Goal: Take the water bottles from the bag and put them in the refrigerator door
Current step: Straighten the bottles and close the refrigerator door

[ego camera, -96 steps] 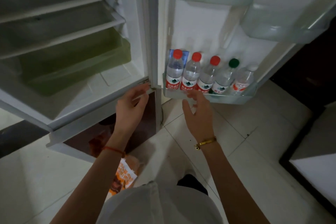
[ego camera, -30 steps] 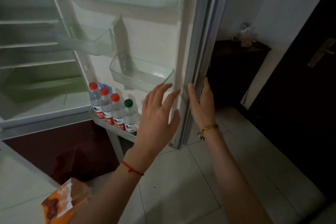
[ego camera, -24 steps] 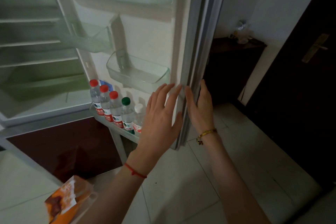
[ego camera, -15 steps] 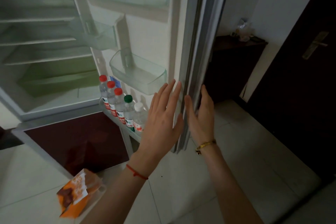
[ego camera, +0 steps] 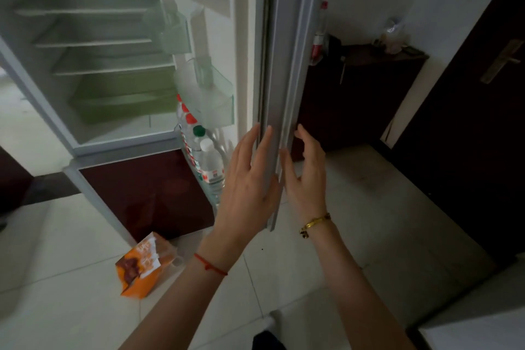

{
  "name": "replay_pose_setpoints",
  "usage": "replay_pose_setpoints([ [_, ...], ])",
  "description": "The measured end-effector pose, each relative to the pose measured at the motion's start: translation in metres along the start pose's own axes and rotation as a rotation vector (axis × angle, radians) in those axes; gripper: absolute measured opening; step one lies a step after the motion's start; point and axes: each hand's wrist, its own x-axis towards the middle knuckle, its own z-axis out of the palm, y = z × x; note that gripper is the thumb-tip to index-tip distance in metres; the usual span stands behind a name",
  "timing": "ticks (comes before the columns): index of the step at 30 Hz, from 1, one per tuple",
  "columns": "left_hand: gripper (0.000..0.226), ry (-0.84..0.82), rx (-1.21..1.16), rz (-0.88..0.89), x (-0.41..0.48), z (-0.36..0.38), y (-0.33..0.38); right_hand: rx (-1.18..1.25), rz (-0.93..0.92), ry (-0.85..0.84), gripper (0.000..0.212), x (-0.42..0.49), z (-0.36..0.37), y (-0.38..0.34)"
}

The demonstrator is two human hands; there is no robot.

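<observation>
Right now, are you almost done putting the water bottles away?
Nearly. The bottles already stand in the bottom shelf of the fridge door, and the orange bag lies on the floor. Both hands are empty: the left hand and right hand are flat against the door's edge. What's left looks like shutting the door.

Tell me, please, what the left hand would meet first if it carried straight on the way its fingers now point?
Most likely the refrigerator door: the left hand points up along its inner edge, fingertips already at or very near it. Depth is unclear, so contact is uncertain.
</observation>
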Motion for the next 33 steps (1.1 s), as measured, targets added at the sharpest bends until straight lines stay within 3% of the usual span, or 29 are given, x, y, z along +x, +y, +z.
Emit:
replay_pose_setpoints([
  [8, 0.071, 0.058, 0.082, -0.06, -0.032, -0.026, -0.016, 0.037, -0.133, -0.119, 0.036, -0.025, 0.026, -0.028],
  [15, 0.078, 0.263, 0.13, -0.179, -0.032, -0.053, -0.03, 0.105, -0.326, -0.156, 0.026, -0.015, 0.058, -0.048],
  [27, 0.077, 0.654, 0.294, -0.383, -0.021, -0.081, -0.077, 0.222, -0.447, -0.444, 0.051, 0.028, 0.152, -0.079],
  [33, 0.081, 0.721, 0.448, -0.437, -0.006, -0.088, -0.114, 0.238, -0.565, -0.557, 0.058, 0.05, 0.19, -0.091],
])
